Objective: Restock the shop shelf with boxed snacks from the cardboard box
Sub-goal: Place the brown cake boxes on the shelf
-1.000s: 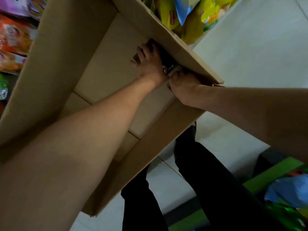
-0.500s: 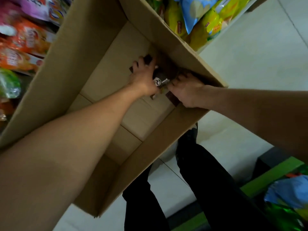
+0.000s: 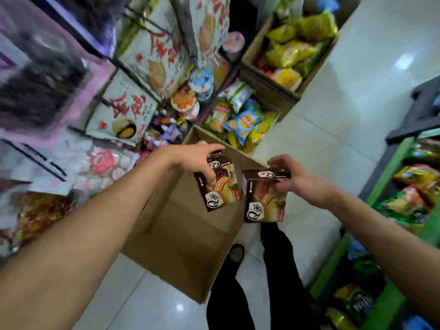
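The open cardboard box (image 3: 152,253) stands on the floor below me, and nothing shows on its brown bottom. My left hand (image 3: 197,158) grips a dark brown snack box (image 3: 220,189) by its top, with a second one stacked behind it. My right hand (image 3: 292,177) pinches another brown snack box (image 3: 263,201) at its upper edge. Both hands hold their boxes in the air above the carton's far end. The shop shelf (image 3: 123,75) rises at the left, blurred, full of bagged snacks.
Chip bags (image 3: 242,122) lie heaped beyond the carton. A second cardboard box (image 3: 269,89) of yellow bags stands at the back. A green shelf (image 3: 390,184) with packets runs along the right. My legs (image 3: 238,294) stand by the carton on the white tiled floor (image 3: 333,129).
Both hands have come up out of the carton, each with a brown snack box. My view has swung upward from the carton's inside to the shelves and aisle.
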`<state>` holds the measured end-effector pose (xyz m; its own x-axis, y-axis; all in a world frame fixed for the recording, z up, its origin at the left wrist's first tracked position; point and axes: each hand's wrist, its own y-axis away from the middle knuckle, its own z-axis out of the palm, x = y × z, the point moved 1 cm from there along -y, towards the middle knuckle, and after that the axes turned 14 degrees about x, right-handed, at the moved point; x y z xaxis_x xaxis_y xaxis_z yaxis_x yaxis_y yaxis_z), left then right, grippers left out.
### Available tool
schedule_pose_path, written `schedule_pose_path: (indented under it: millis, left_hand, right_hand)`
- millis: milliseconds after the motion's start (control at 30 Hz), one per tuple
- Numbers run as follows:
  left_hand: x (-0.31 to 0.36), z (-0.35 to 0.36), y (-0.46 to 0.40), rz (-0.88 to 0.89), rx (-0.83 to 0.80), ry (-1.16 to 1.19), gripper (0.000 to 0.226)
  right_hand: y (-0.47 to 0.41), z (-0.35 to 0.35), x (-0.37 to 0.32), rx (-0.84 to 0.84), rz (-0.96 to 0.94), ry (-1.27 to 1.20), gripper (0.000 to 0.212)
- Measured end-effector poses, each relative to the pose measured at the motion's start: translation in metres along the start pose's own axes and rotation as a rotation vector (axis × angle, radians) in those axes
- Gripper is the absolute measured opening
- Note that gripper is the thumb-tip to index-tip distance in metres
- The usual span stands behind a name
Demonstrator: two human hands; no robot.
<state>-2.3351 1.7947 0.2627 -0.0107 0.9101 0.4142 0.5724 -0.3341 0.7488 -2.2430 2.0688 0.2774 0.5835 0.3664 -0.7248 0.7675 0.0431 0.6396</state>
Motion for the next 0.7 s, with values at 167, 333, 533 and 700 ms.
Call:
schedule_pose_path:
  millis: [167, 333, 533, 700]
  left_hand:
    - [0.12, -0.086, 0.117, 0.214, -0.109, -0.101, 0.11]
    - [0.254, -0.111, 0.218, 0.447, -0.195, -0.248, 0.118]
    - [0.386, -0.076, 0.322, 0.703, -0.31, -0.392, 0.106]
    - [0.449, -0.013, 0.41, 0.926, -0.389, -0.517, 0.101]
  right_hand:
    - [0.145, -0.043, -0.064, 0.314, -0.032, -0.402, 0.057]
    - [0.298, -0.078, -0.097, 0.601, -0.104, -0.615, 0.057]
    - [0.461, -0.092, -0.096, 0.902, -0.201, -0.737, 0.055]
    - [0.595, -0.063, -0.077, 1.118, -0.246, -0.695, 0.047]
